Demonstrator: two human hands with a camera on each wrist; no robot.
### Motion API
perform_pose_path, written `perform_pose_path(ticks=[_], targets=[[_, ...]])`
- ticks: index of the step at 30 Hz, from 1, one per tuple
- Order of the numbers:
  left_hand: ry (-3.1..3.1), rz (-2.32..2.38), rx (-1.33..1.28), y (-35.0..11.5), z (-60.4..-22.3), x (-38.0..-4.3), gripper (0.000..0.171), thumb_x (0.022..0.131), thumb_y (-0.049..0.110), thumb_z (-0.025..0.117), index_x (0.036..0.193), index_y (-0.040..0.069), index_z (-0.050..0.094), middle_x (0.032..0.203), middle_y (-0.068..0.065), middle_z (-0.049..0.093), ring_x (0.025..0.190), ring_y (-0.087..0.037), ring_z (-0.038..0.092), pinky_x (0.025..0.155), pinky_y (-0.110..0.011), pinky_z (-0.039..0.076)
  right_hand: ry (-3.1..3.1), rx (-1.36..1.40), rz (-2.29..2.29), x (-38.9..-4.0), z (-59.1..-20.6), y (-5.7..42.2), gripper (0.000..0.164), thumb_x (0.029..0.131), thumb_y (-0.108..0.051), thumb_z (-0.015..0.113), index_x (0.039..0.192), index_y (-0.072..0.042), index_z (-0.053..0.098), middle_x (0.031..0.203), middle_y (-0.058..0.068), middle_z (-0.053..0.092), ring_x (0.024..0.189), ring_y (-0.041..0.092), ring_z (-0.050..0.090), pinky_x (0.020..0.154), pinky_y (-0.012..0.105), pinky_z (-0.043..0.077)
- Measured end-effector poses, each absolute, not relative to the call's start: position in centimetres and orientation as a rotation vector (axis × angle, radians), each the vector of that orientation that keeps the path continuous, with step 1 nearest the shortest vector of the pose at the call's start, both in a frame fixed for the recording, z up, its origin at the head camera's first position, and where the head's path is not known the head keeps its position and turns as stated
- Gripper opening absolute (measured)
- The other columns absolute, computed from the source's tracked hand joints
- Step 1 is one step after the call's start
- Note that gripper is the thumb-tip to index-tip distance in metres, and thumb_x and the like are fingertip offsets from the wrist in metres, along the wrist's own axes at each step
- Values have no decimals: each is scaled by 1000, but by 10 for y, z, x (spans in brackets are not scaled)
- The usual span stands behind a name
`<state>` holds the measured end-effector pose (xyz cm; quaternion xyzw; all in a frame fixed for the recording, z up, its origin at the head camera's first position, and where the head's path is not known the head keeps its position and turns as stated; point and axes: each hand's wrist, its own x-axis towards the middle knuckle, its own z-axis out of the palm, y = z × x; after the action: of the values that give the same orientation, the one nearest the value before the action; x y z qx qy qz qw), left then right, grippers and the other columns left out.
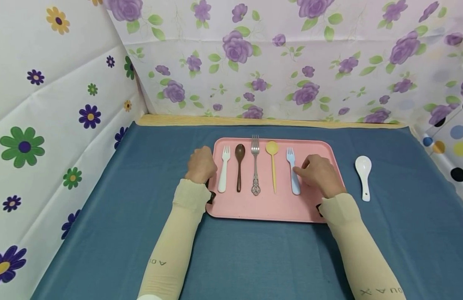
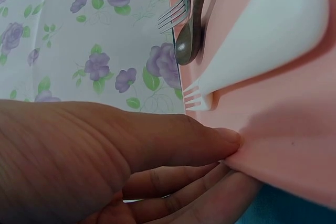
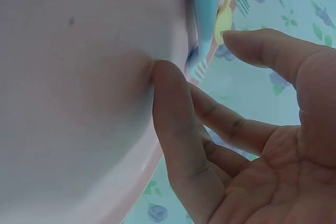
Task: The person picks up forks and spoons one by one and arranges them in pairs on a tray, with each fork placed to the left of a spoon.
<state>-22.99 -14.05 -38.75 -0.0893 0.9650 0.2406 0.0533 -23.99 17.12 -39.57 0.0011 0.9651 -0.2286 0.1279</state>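
Note:
A pink tray point(image 1: 269, 210) lies on the blue cloth. My left hand point(image 1: 201, 164) pinches its left rim, thumb on top and fingers curled under the edge in the left wrist view. On the tray, from left to right, lie a white fork point(image 1: 222, 179), a dark brown spoon point(image 1: 239, 171), an ornate metal fork point(image 1: 255, 160), a yellow spoon point(image 1: 272, 150) and a light blue fork point(image 1: 295, 187). Beside the blue fork, over the tray's right part, is my right hand point(image 1: 321, 175). Its thumb stands apart from its fingers, and nothing is between them in the right wrist view.
Right of the tray a white ceramic spoon point(image 1: 363, 166) lies on the blue tablecloth point(image 1: 254, 258). A wooden strip point(image 1: 231, 120) runs along the back edge. Flowered sheets point(image 1: 201, 75) hang behind and at both sides.

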Motion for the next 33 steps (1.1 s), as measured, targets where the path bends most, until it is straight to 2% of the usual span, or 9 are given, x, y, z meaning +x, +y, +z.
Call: perform_pose_path(ticks=[13,21,33], targets=[[2943,701,-254,-141,-390,-230,5,80,-6,63,82,-2,65,69,-15,60,52,-23,53,41,-31,39,2835,-11,-695,-235,-386,186,46,90,-41,63,107,2,60,99,20,60,87,33,52,72,47,47],[2953,706,-242,-141,-390,-230,5,79,-7,63,81,-2,65,67,-14,60,51,-22,53,40,-31,40,2816,11,-689,-235,-380,196,41,91,-34,63,109,3,59,103,23,57,88,35,52,67,43,48],[2957,704,-231,-142,-392,-231,5,80,-5,63,83,-2,66,68,-15,60,53,-25,56,42,-32,41,2797,3,-674,-236,-372,215,39,92,-29,62,111,5,60,109,26,56,91,36,51,69,44,48]])
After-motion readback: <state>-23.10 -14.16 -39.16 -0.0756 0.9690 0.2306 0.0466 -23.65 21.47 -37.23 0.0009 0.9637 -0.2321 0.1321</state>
